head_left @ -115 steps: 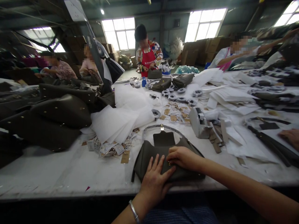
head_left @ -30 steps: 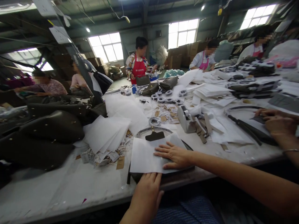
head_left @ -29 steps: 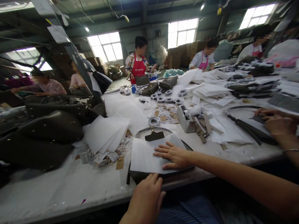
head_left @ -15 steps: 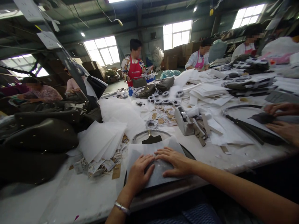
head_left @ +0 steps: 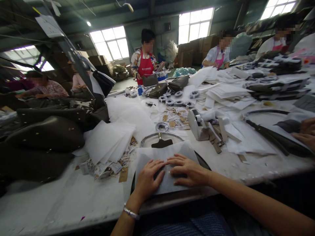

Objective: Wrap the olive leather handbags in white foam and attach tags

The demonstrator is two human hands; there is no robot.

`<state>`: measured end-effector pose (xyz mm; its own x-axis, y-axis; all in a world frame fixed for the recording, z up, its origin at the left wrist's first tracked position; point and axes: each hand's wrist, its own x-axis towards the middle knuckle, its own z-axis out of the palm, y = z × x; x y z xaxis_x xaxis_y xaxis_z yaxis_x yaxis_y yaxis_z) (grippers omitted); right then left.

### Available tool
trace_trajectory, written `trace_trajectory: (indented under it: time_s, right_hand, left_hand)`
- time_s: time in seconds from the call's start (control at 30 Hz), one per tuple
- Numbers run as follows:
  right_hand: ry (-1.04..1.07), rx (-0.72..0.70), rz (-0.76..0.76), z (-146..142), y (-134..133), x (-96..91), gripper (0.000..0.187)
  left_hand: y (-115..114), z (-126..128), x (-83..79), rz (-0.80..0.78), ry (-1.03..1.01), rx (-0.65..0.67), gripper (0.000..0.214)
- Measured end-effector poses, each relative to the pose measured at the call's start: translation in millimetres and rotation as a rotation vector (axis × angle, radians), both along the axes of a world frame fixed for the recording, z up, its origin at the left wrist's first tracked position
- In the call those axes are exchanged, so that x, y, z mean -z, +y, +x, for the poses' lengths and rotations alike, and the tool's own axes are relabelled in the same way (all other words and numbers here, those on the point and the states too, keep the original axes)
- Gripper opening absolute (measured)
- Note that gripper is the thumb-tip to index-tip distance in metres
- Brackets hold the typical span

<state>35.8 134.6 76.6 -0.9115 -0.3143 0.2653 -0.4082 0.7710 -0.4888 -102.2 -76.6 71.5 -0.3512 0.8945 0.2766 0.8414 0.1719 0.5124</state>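
A dark olive handbag (head_left: 172, 196) lies at the near edge of the white table (head_left: 73, 193), its flap (head_left: 161, 143) and strap pointing away from me. A sheet of thin white tissue paper (head_left: 164, 154) covers the bag's body. My left hand (head_left: 147, 177) lies flat on the paper with fingers stretched out, a bracelet on its wrist. My right hand (head_left: 189, 170) rests beside it on the same sheet, fingers spread and touching the left hand's fingertips.
A stack of tissue sheets (head_left: 108, 139) and loose paper tags (head_left: 105, 167) lie to the left, beside piled dark bags (head_left: 46, 137). A tape dispenser (head_left: 199, 124) and tape rolls (head_left: 178, 102) sit further back. Another person's hands (head_left: 306, 131) work a bag at right. Several people stand around the table.
My left hand has come up from the bag's near edge onto the tissue paper, beside my right hand. The paper now lies pressed over the bag.
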Motion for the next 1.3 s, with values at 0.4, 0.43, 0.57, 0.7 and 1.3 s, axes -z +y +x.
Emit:
trace_trajectory:
  time_s: [0.4, 0.43, 0.57, 0.7, 1.3]
  right_hand:
    - [0.039, 0.026, 0.104, 0, -3, 0.7, 0.033]
    - [0.044, 0.016, 0.107, 0, -4, 0.6, 0.031]
    - [0.067, -0.006, 0.099, 1, -4, 4.0, 0.027]
    - [0.097, 0.036, 0.056, 3, -1, 9.9, 0.028]
    - [0.128, 0.028, 0.126, 2, -4, 11.2, 0.023]
  left_hand:
    - [0, 1, -2.5, -0.033, -0.04, 0.01, 0.036]
    - [0, 1, -1.6, -0.027, -0.04, 0.01, 0.035]
    - [-1, 1, 1.6, -0.009, -0.047, 0.013, 0.034]
    - [-1, 0, 2.5, -0.01, -0.053, 0.01, 0.035]
    - [-1, 1, 1.9, 0.002, -0.062, 0.002, 0.033]
